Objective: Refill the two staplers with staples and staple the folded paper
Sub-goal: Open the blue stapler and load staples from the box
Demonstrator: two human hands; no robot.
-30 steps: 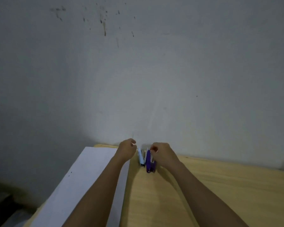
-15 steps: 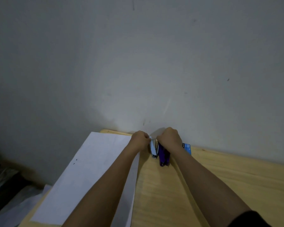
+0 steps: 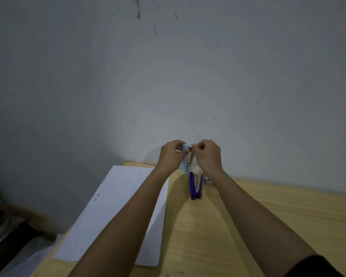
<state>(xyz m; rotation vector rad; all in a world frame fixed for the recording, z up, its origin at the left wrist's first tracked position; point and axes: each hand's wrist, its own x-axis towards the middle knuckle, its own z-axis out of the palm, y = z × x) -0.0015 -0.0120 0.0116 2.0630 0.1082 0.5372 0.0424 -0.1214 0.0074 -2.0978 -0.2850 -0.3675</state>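
A light blue stapler [image 3: 186, 162] is lifted off the table near the wall, standing nearly on end. My left hand [image 3: 171, 155] grips its upper end. My right hand [image 3: 208, 154] is closed at the same top end, fingertips pinched on its inner metal part. A purple stapler [image 3: 195, 185] lies on the wooden table [image 3: 248, 226] just below my hands, its top swung apart from its base. The white folded paper [image 3: 112, 212] lies flat at the left, partly under my left forearm. A small staple box [image 3: 208, 179] shows behind my right wrist.
A grey wall stands right behind the table's far edge. Dark clutter sits on the floor at the lower left [image 3: 0, 232], beyond the table's left edge. Bare wood stretches to the right of my right arm.
Both hands have risen from the table, lifting the light blue stapler upright. The purple stapler, earlier under my right hand, now lies alone on the wood. The staple box is more exposed.
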